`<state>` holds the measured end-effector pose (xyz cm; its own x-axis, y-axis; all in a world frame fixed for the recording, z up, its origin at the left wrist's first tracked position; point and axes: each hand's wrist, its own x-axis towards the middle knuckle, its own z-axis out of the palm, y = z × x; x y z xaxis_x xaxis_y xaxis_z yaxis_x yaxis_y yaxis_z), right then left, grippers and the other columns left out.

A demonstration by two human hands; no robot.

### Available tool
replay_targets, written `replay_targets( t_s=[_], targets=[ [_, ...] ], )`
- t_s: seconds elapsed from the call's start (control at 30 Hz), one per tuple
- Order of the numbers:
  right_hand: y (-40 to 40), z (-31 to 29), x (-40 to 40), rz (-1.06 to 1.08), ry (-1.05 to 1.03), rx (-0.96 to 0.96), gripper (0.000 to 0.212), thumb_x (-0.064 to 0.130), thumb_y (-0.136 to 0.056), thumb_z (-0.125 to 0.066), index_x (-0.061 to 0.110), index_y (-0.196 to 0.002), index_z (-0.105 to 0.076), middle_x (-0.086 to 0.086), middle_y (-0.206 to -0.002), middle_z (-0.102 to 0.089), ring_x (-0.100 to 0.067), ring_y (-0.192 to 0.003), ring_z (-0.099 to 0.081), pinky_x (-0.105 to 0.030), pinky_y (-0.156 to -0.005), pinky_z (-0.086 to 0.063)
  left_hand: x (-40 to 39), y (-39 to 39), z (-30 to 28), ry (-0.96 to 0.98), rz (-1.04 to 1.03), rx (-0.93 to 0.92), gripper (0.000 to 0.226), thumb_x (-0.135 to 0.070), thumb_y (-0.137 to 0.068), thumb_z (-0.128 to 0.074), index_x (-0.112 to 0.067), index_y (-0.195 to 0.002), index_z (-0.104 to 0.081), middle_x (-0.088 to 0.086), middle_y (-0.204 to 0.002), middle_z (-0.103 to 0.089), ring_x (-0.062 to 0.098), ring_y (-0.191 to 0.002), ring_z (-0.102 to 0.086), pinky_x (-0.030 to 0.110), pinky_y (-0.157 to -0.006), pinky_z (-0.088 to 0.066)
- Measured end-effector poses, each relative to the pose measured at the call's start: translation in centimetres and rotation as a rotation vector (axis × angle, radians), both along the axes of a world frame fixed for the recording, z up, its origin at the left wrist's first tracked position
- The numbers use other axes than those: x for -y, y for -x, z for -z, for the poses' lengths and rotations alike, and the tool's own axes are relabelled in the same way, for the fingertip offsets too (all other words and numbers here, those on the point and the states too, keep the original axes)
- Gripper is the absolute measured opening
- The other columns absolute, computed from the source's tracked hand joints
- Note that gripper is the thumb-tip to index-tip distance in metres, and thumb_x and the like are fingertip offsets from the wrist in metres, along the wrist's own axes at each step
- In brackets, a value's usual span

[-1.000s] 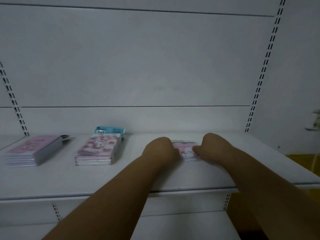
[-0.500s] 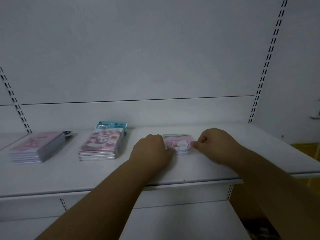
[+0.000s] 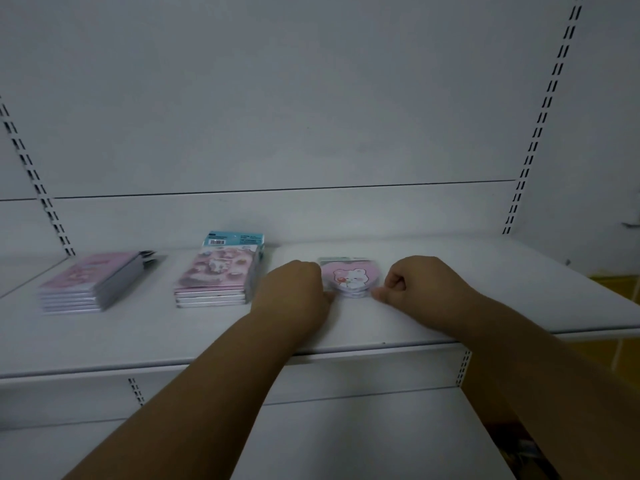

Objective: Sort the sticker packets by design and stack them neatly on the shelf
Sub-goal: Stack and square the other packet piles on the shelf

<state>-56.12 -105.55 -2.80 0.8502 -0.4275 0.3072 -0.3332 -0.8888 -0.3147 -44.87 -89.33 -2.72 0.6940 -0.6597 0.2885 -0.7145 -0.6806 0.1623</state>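
**Dim, flat light and a soft wide-angle picture**

The scene is underlit and grey, with no glare or bright spot. Light is diffuse; only faint shadows sit behind the packet stacks [image 3: 216, 275] on the shelf [image 3: 485, 306]. The slotted uprights [image 3: 547, 109] bow outward toward the frame edges from lens distortion. The far-left stack [image 3: 90, 282] is smeared, its print unreadable. Forearms near the bottom look dark and soft.

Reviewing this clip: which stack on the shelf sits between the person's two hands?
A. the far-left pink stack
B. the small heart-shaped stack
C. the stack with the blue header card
B: the heart-shaped stack lies between the left hand and the right hand.
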Motion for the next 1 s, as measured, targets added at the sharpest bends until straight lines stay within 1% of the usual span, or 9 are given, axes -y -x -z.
replay_targets(
  t_s=[0.07,0.17,0.23,0.33,0.4,0.5,0.67,0.8,1.0],
  targets=[
    [0.1,0.1,0.0,0.016,0.041,-0.007,0.039,0.045,-0.084,-0.067,0.007,-0.08,-0.071,-0.009,-0.08,-0.066,-0.02,-0.077,-0.059,-0.027,-0.065,-0.037,-0.3,0.1,0.0,0.003,-0.001,0.018,0.03,-0.042,-0.094,-0.052,-0.017,-0.099,-0.066,0.003,-0.091,-0.063,0.018,-0.077,-0.056,0.028,-0.067,-0.042],
    [0.5,0.8,0.2,0.014,0.087,0.087,0.032,0.045,-0.082,-0.07,0.016,-0.095,-0.067,0.0,-0.088,-0.061,-0.012,-0.077,-0.053,-0.024,-0.068,-0.036,-0.6,0.3,0.4,0.098,0.016,0.023,0.037,-0.046,-0.093,-0.054,-0.019,-0.117,-0.059,0.003,-0.112,-0.062,0.021,-0.096,-0.062,0.032,-0.078,-0.048],
    [0.7,1.1,0.1,-0.036,0.082,0.127,0.027,0.04,-0.082,-0.071,0.022,-0.101,-0.067,0.004,-0.091,-0.06,-0.003,-0.072,-0.048,-0.018,-0.065,-0.034,-0.7,0.4,0.7,0.156,0.049,-0.002,0.033,-0.042,-0.093,-0.056,-0.021,-0.118,-0.056,0.002,-0.111,-0.063,0.02,-0.096,-0.062,0.033,-0.081,-0.051],
    [0.8,1.1,-0.1,-0.074,0.064,0.098,0.017,0.034,-0.086,-0.068,0.023,-0.098,-0.073,0.01,-0.084,-0.061,0.003,-0.066,-0.047,-0.008,-0.062,-0.03,-0.5,0.1,1.0,0.166,0.095,0.005,0.02,-0.034,-0.094,-0.056,-0.021,-0.108,-0.061,0.002,-0.104,-0.066,0.02,-0.091,-0.06,0.032,-0.079,-0.049],
    [0.9,1.1,-0.1,-0.054,0.066,0.099,0.014,0.033,-0.086,-0.068,0.023,-0.092,-0.075,0.014,-0.078,-0.059,0.002,-0.065,-0.049,-0.008,-0.061,-0.029,-0.4,0.0,1.1,0.171,0.106,0.013,0.017,-0.031,-0.093,-0.055,-0.021,-0.104,-0.063,0.002,-0.101,-0.066,0.021,-0.091,-0.06,0.031,-0.077,-0.047],
    [0.9,1.3,-0.1,-0.026,0.093,0.108,0.013,0.031,-0.085,-0.068,0.021,-0.085,-0.076,0.01,-0.077,-0.063,-0.004,-0.068,-0.051,-0.013,-0.062,-0.032,-0.4,-0.1,1.3,0.188,0.125,0.017,0.016,-0.029,-0.094,-0.055,-0.02,-0.103,-0.064,0.002,-0.099,-0.066,0.021,-0.09,-0.06,0.033,-0.079,-0.05],
    [1.1,1.3,-0.6,-0.005,0.096,0.126,0.012,0.031,-0.084,-0.07,0.021,-0.083,-0.075,0.007,-0.077,-0.064,-0.006,-0.066,-0.052,-0.024,-0.07,-0.045,-0.4,-0.2,1.5,0.192,0.152,0.055,0.018,-0.022,-0.095,-0.052,-0.017,-0.104,-0.066,0.004,-0.099,-0.066,0.022,-0.09,-0.061,0.031,-0.077,-0.047],
    [0.9,1.5,-0.6,0.013,0.09,0.159,0.014,0.037,-0.081,-0.073,0.023,-0.081,-0.071,0.01,-0.072,-0.057,-0.002,-0.063,-0.049,-0.011,-0.061,-0.033,-0.6,-0.4,1.6,0.211,0.157,0.025,0.021,-0.023,-0.095,-0.053,-0.018,-0.107,-0.068,0.004,-0.101,-0.068,0.022,-0.092,-0.061,0.03,-0.079,-0.047],
    [0.7,1.6,-0.3,0.0,0.096,0.146,0.013,0.034,-0.083,-0.071,0.021,-0.084,-0.071,0.013,-0.071,-0.053,0.001,-0.064,-0.046,-0.009,-0.06,-0.029,-0.4,-0.3,1.4,0.222,0.127,-0.005,0.022,-0.023,-0.095,-0.053,-0.017,-0.109,-0.067,0.004,-0.103,-0.069,0.022,-0.095,-0.061,0.028,-0.078,-0.044]
  ],
)
